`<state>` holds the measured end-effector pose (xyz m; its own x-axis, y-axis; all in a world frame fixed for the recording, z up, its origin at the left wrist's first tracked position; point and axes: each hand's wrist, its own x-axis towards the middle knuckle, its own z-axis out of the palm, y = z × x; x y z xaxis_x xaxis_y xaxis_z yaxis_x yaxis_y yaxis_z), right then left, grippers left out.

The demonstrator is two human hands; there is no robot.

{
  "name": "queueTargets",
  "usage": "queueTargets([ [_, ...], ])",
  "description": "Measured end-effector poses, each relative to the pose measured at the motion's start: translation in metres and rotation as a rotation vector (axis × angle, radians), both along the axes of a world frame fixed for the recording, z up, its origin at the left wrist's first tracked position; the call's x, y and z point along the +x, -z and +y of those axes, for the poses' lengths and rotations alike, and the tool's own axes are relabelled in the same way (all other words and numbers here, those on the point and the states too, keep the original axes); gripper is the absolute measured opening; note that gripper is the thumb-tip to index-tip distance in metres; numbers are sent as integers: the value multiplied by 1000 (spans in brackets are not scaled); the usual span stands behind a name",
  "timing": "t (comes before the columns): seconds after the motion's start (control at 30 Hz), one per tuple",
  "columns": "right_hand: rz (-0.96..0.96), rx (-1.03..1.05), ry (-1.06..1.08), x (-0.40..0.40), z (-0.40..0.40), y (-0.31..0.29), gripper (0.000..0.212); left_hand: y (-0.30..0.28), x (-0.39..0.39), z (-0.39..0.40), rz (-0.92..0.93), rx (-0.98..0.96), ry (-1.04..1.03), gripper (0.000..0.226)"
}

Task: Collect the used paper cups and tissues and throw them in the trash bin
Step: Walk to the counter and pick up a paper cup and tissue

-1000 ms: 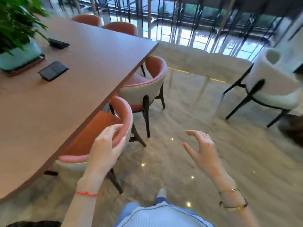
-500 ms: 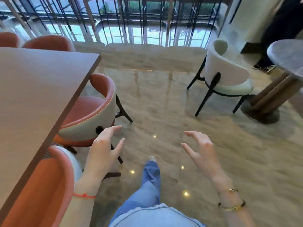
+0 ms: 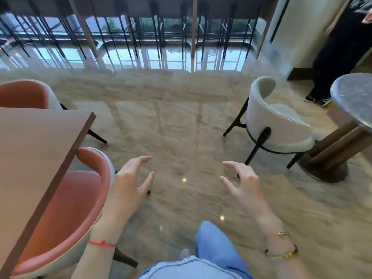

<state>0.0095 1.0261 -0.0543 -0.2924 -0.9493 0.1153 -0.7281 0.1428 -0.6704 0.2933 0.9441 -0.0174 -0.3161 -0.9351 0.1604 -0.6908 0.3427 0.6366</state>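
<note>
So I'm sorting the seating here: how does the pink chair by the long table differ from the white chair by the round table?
The pink chair has a salmon-pink inside and seat; the white chair is pale all over. The pink chair is tucked partly under the long table; the white chair stands just clear of the round table, facing it. The pink chair is nearer the camera, beside the left hand. Both have curved tub backs and dark legs.

The view has swung rightward: the wooden table (image 3: 36, 150) has slid toward 9 o'clock and its plant is gone from sight. The white chair (image 3: 275, 125) and round table (image 3: 354, 97) now sit at 2 o'clock, with a standing person (image 3: 338, 47), seemingly, behind.
</note>
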Motion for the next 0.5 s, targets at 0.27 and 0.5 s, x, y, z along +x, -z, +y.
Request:
queueTargets([
  [0.27,-11,28,-31,-73,-191,21,37,26,-62,-183,4,13,-59,41],
  [0.5,-3,9,-122,-142,-389,1,39,17,-127,-351,38,-40,-149,39],
])
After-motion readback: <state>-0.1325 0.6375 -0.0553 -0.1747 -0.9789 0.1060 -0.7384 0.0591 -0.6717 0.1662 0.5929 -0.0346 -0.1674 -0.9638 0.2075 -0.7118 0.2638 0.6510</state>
